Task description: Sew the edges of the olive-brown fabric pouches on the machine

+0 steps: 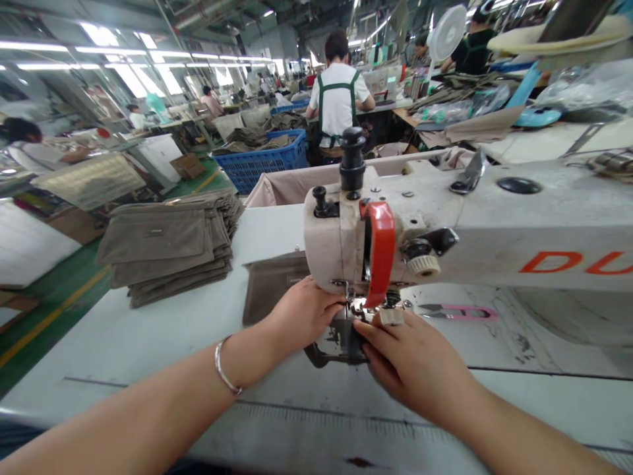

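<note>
A white sewing machine (324, 247) with an orange guard (382, 254) stands before me. Left of its needle, a flat grey-brown fabric piece (264, 290) lies on the table, partly hidden behind the machine head. My left hand (299, 313) reaches over this piece, fingers pressed together close to the presser foot (357, 307). On the other side, my right hand (413, 359) rests with curled fingers by the foot and the dark plate edge. Whatever its fingertips hold is too small to make out. A bracelet (225, 369) circles my left wrist.
A stack of grey-brown fabric pieces (168, 247) lies at the table's left. Pink-handled thread snips (459, 311) lie right of the needle under the machine arm. Beyond the table stand a blue crate (267, 161) with fabric and a person in a white shirt (337, 99).
</note>
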Motion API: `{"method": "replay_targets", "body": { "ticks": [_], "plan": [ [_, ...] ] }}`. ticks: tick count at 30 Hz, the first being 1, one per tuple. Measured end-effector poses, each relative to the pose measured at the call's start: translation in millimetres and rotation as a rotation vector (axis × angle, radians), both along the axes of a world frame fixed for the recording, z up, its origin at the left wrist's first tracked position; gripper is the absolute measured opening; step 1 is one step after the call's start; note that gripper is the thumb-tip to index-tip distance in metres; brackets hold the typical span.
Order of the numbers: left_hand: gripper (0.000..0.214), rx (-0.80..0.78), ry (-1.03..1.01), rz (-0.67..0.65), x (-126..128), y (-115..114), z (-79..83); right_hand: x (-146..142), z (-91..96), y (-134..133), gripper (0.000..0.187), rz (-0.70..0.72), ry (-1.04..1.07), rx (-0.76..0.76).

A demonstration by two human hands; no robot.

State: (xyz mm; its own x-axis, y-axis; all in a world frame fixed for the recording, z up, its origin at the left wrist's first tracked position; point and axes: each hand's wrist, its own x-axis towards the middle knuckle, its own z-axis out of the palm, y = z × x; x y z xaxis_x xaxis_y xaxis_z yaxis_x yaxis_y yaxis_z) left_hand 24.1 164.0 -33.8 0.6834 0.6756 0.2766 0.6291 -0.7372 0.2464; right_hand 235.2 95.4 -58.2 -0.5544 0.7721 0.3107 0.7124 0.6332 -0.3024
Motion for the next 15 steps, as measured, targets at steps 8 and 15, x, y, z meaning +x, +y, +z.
{"method": "replay_targets", "body": {
  "ticks": [8, 15],
  "plan": [
    [0.029, -0.282, 0.097, 0.037, 1.9, -26.8, 22.2, 6.6, 1.5, 0.5, 0.040, 0.058, 0.048, 0.034],
    [0.035, -0.091, 0.047, -0.035, -5.3, -45.3, 5.1, 2.0, 6.7, -3.0, 0.031, 0.089, -0.031, -0.012]
  ]
}}
